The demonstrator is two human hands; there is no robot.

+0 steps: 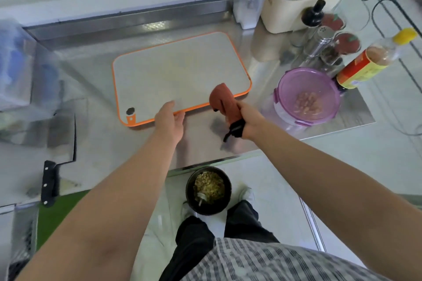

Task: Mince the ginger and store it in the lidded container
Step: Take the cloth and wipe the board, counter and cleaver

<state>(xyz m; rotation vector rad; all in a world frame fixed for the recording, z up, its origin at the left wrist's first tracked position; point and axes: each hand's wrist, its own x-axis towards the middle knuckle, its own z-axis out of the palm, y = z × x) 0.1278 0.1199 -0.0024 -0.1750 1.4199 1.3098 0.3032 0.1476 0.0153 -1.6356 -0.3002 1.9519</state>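
Minced ginger (308,102) sitting inside purple container (288,80), lid apparently on, just right of cutting board (180,70). Board lying bare, so mincing and storing are looking done and cleanup is likely. Right hand (252,121) fingers clamping a cloth (225,102). Left hand (170,118) fingers lying straight, together, on board's near edge.

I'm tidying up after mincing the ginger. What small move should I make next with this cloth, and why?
Probably wipe the cloth across the cutting board. Your right hand grips it at the board's near edge, your left hand rests on that edge, and the ginger already sits in the purple container.
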